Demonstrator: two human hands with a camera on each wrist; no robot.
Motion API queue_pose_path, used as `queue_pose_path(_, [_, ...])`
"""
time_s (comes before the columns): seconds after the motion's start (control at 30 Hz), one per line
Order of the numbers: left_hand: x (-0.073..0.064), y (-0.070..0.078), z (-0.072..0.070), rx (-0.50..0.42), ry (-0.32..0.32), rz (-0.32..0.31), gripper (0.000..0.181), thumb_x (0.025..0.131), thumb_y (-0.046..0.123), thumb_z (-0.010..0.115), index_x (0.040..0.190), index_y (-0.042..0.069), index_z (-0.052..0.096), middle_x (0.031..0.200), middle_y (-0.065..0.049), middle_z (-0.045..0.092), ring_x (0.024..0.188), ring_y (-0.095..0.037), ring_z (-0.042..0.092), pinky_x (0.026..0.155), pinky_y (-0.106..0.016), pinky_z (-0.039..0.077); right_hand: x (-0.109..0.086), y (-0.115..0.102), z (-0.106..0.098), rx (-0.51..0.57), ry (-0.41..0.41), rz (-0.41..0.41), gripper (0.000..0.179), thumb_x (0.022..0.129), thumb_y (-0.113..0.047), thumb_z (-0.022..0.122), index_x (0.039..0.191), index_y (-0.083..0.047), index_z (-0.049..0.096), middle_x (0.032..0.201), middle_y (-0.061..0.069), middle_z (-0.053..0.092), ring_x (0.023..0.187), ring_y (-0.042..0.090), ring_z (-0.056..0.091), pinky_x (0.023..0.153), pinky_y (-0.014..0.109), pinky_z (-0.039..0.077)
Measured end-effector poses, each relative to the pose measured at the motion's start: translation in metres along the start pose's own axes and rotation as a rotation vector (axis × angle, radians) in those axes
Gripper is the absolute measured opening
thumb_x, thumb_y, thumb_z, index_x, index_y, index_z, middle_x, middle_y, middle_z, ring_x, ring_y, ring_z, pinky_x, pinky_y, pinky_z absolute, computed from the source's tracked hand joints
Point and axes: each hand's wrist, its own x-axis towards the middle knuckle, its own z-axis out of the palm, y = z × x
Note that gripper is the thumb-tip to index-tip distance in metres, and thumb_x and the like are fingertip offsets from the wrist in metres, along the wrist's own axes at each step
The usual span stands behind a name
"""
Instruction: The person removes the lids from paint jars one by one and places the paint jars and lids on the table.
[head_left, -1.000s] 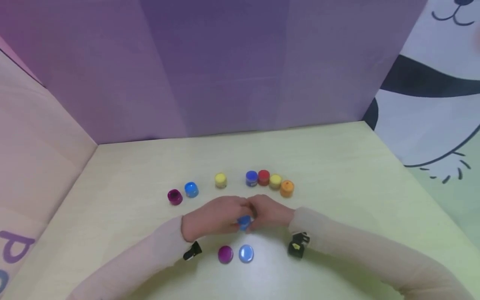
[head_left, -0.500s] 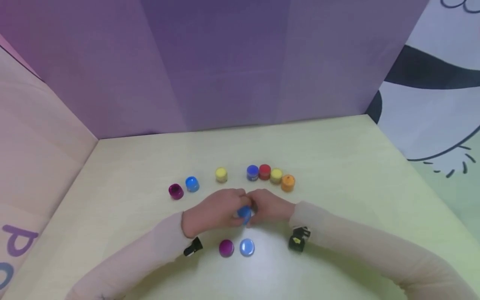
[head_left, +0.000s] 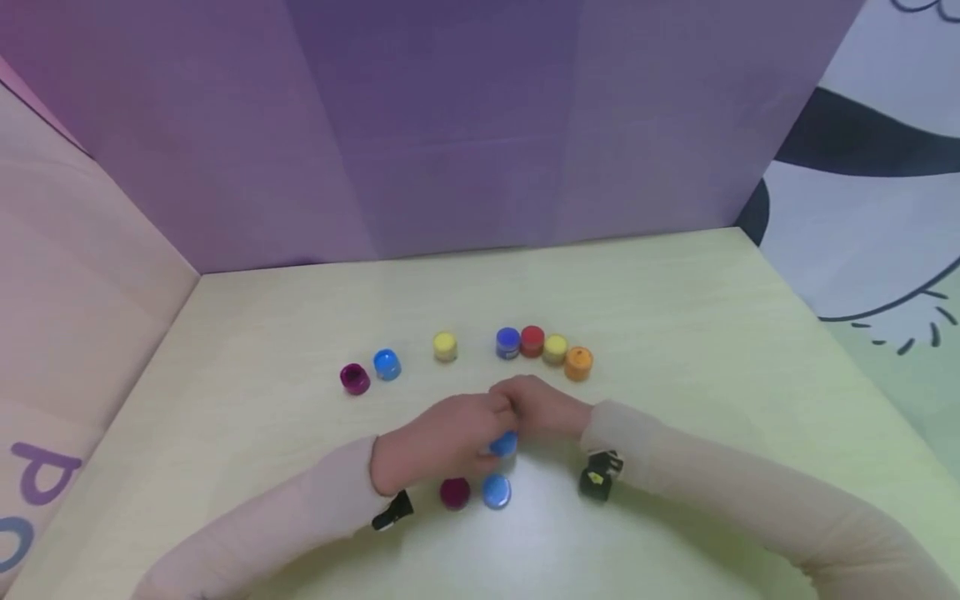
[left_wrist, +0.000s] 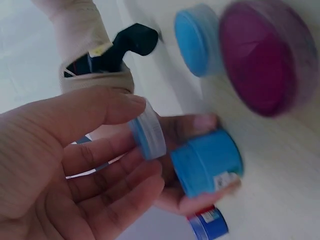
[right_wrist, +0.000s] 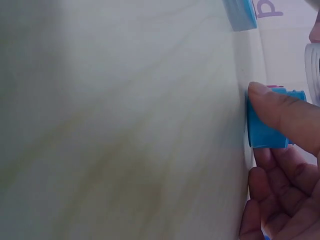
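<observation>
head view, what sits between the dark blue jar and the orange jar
In the head view, a red jar and a yellow jar stand between them.

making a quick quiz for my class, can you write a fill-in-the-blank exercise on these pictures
1. The left hand pinches a lid, while the right hand holds a ____ jar.
2. The red jar stands between the dark blue jar and a ____ one.
3. The rightmost jar on the table is ____.
4. In the head view, the purple lid lies to the ____ of the blue lid.

Missing words: blue; yellow; orange; left
</observation>
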Motion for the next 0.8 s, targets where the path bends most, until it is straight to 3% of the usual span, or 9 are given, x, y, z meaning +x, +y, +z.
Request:
queue_pose_path(0.1, [0.0, 0.009, -0.002, 0.045, -0.026, 0.018, 0.027, 0.086, 0.025, 0.069, 0.108, 0.011, 0.064, 0.096, 0.002, 0.058, 0.078, -0.006, 0.05, 0.073, -0.015, 0.046, 0.0, -0.002, -0.001, -0.019, -0.015, -0.007, 0.009, 0.085, -0.007, 0.06, 0.082, -0.015, 0.064, 0.075, -0.008, 0.058, 0.073, 0.007, 0.051, 0.074, 0.023, 0.045])
queue_pose_path(0.3, [0.001, 0.022, 0.001, 0.094, -0.061, 0.085, 0.027, 0.085, 0.025, 0.07, 0.109, 0.013, 0.064, 0.1, 0.003, 0.061, 0.079, -0.004, 0.052, 0.073, -0.014, 0.045, 0.0, -0.004, -0.002, -0.043, -0.031, 0.03, 0.015, 0.085, -0.005, 0.061, 0.091, -0.017, 0.068, 0.087, -0.009, 0.063, 0.083, 0.009, 0.053, 0.084, 0.028, 0.045])
queue_pose_path(0.57, [0.008, 0.033, 0.01, 0.115, -0.107, 0.171, 0.014, 0.087, 0.022, 0.068, 0.101, 0.019, 0.066, 0.083, 0.009, 0.056, 0.069, -0.003, 0.046, 0.065, -0.01, 0.038, 0.001, -0.007, -0.002, -0.039, -0.039, 0.087, 0.015, 0.082, -0.008, 0.069, 0.091, -0.02, 0.066, 0.086, -0.01, 0.061, 0.086, 0.013, 0.052, 0.083, 0.031, 0.045])
queue_pose_path(0.67, [0.012, 0.038, 0.014, 0.183, -0.124, 0.202, 0.011, 0.088, 0.02, 0.066, 0.099, 0.02, 0.067, 0.078, 0.01, 0.051, 0.065, -0.003, 0.043, 0.06, -0.01, 0.033, 0.001, -0.005, -0.002, -0.038, -0.046, 0.065, 0.015, 0.081, -0.011, 0.072, 0.09, -0.02, 0.066, 0.085, -0.011, 0.061, 0.085, 0.012, 0.052, 0.082, 0.03, 0.044])
queue_pose_path(0.8, [0.017, 0.042, 0.021, 0.263, -0.102, 0.25, 0.01, 0.087, 0.017, 0.066, 0.096, 0.021, 0.068, 0.076, 0.01, 0.05, 0.062, -0.002, 0.041, 0.056, -0.01, 0.03, 0.0, -0.002, -0.001, -0.039, -0.047, 0.038, 0.019, 0.077, -0.011, 0.076, 0.09, -0.019, 0.066, 0.086, -0.012, 0.061, 0.085, 0.012, 0.051, 0.082, 0.03, 0.044])
